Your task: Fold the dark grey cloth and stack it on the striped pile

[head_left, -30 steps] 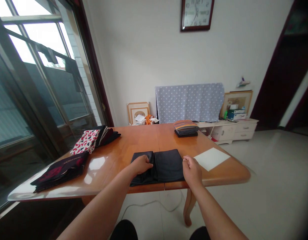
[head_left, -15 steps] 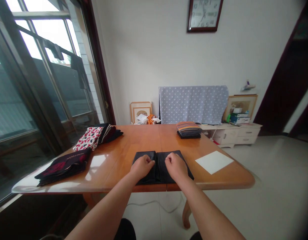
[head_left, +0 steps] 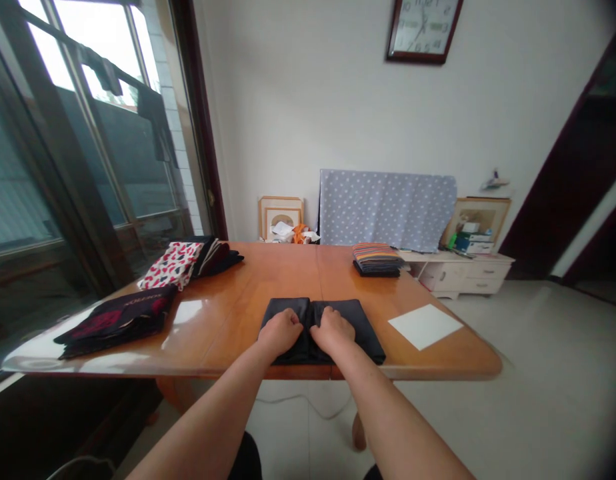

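Observation:
A black folded garment (head_left: pixel 364 327) lies flat near the front edge of the table, with a fold line running down its middle. My left hand (head_left: pixel 283 330) rests on its left part, fingers curled closed against the cloth. On the other side of the fold, my right hand (head_left: pixel 334 328) is also closed, its fingertips at the edge of the fold. The cloth right under both hands is hidden.
The wooden table (head_left: pixel 268 267) holds a white sheet (head_left: pixel 425 326) at right and a stack of folded striped and dark cloths (head_left: pixel 376 259) farther back. Dark printed cloth (head_left: pixel 121 317) and a heart-patterned cloth (head_left: pixel 172 265) lie at left.
My right hand has moved left across the garment to the middle fold. My left hand stays on the left part. The view has shifted slightly.

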The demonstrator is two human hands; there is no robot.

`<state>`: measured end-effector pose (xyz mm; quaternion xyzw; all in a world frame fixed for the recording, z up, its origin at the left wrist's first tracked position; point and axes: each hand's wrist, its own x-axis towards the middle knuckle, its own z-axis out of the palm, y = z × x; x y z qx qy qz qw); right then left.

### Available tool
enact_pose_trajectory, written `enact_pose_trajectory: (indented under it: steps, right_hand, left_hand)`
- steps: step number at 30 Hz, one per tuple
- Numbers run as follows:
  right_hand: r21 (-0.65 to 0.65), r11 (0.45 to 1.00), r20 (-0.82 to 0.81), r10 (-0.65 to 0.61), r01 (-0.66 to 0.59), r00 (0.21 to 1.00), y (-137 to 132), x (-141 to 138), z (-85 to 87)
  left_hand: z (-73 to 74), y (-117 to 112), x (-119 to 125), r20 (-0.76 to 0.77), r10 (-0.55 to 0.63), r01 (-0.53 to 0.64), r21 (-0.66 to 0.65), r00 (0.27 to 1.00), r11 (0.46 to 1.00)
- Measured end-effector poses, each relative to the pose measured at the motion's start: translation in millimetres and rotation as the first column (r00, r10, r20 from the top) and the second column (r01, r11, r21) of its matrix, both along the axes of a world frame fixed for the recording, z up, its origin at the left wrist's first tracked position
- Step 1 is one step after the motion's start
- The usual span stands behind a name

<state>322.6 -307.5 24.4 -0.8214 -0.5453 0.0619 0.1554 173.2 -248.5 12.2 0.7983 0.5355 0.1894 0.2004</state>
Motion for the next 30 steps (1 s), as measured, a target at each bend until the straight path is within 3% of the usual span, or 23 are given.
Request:
enact_pose_trajectory:
  steps: [5, 8, 12, 15, 18, 21, 25, 28, 30]
  right_hand:
    - [0.018, 1.000, 0.016, -0.006, 0.005, 1.000, 4.2, 1.0, -2.1]
    - [0.026, 1.000, -0.032, 0.005, -0.004, 0.999, 6.0, 15.9, -2.9]
    - [0.115, 0.993, -0.122, 0.009, 0.005, 0.993, 2.3, 59.8, 1.3]
    - [0.255, 0.965, -0.174, -0.015, 0.060, 0.985, -3.2, 99.2, 11.9]
    - [0.288, 0.956, -0.171, 0.001, 0.049, 0.985, -5.9, 122.8, 24.8]
    - [0.238, 0.971, -0.132, 0.033, -0.001, 0.991, -3.7, 115.6, 27.4]
    - [0.174, 0.982, -0.125, 0.097, -0.075, 0.987, 2.3, 70.8, 4.7]
    - [0.221, 0.971, -0.189, 0.132, -0.089, 0.973, 6.4, 46.3, -13.6]
    - [0.269, 0.961, -0.314, 0.153, -0.066, 0.937, 7.5, 49.0, -15.8]
  left_hand:
    - [6.3, -9.7, -0.3, -0.024, 0.026, -0.026, -0.018, 0.999, 0.999]
    - [9.4, -15.1, -1.7, -0.035, 0.023, -0.024, -0.020, 0.999, 1.000]
    - [12.8, -20.6, -3.3, -0.037, 0.006, -0.007, -0.020, 0.999, 1.000]
    - [13.2, -22.1, -2.9, -0.040, 0.000, 0.000, -0.009, 0.999, 1.000]
    - [11.0, -21.6, -1.3, -0.048, -0.004, 0.004, 0.001, 0.999, 1.000]
    - [8.2, -20.9, 0.0, -0.050, -0.006, 0.007, 0.014, 0.999, 1.000]
    - [7.2, -21.7, -0.7, -0.047, -0.005, 0.007, 0.039, 0.999, 0.999]
    - [8.2, -22.8, -2.3, -0.039, -0.007, 0.008, 0.043, 0.999, 0.999]
    - [8.7, -22.9, -3.0, -0.034, -0.012, 0.013, 0.045, 0.999, 0.999]
